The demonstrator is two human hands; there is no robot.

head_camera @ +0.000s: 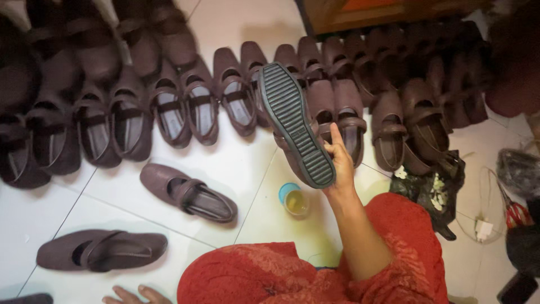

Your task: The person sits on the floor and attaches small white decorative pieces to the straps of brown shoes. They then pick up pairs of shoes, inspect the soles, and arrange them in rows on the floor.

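A brown shoe (295, 124) is gripped sole-up at frame centre by the right hand (337, 160), rows of shoes (185, 104) already lined up, two loose shoes (188, 192) left, left hand (135, 295) barely seen, grip untellable.

This looks like a small shoemaking workshop set up on the floor of a home. Rows of identical brown strap shoes (169, 107) cover the white tiled floor (225, 163), a small open pot (295, 199) stands among them, and bags (430, 188) lie alongside.
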